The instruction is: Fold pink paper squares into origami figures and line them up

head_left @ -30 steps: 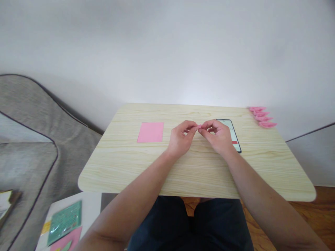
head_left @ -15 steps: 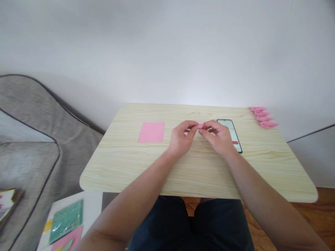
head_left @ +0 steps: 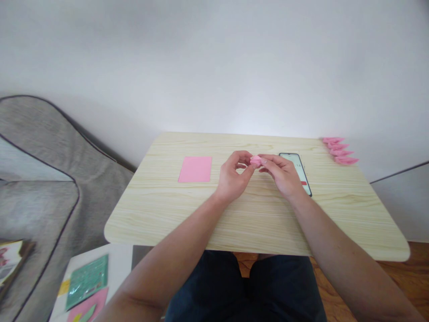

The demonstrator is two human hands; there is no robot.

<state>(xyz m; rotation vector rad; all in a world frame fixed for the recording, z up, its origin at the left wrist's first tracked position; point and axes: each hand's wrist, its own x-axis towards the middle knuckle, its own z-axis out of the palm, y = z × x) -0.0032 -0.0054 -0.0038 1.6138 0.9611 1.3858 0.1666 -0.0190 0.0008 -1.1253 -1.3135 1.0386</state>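
A small piece of folded pink paper (head_left: 255, 159) is held up between both hands over the middle of the table. My left hand (head_left: 233, 175) pinches it from the left, thumb below and fingers behind. From the right, my right hand (head_left: 282, 173) closes thumb and fingers on its other side. Fingertips cover parts of the folds. A flat square sheet of pink paper (head_left: 195, 169) lies to the left of my left hand. Partly behind my right hand and wrist is a phone (head_left: 299, 166) with its screen lit.
Several folded pink paper pieces (head_left: 345, 159) sit in a row at the table's (head_left: 254, 223) far right corner. Lower left, a white surface (head_left: 121, 259) bears a green packet (head_left: 87, 281) and pink paper. A grey sofa (head_left: 100, 197) stands left; the wall rises behind the table.
The folded paper has turned so more of its layered folds show. My right thumb has shifted up onto its right side. The view has moved slightly.
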